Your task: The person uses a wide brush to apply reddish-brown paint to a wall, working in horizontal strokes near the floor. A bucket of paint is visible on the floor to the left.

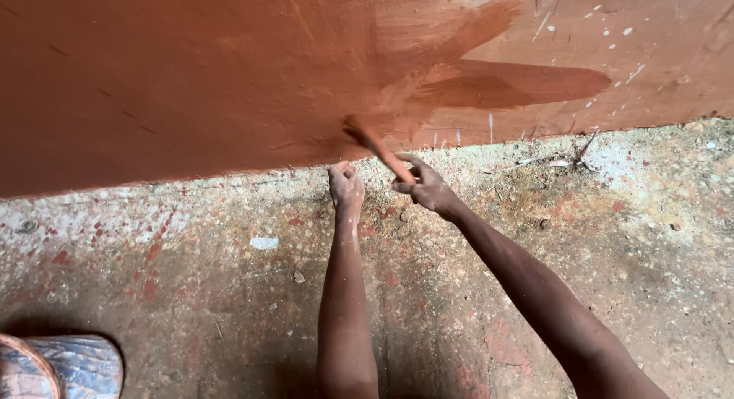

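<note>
My right hand (426, 186) grips a paint-coated brush (373, 144) by its handle, and the bristle end touches the lower part of a wall (183, 78) covered in wet reddish-brown paint. Fresh darker strokes (505, 84) fan out to the right onto paler, unpainted wall. My left hand (345, 186) is closed in a loose fist with nothing visible in it, resting on the floor just below the wall's base, left of the brush.
The rough concrete floor (229, 292) is speckled with red and white paint spots and small debris. A container rim with a blue-grey patterned side (61, 366) sits at the bottom left corner. White splatters (612, 28) dot the wall's upper right.
</note>
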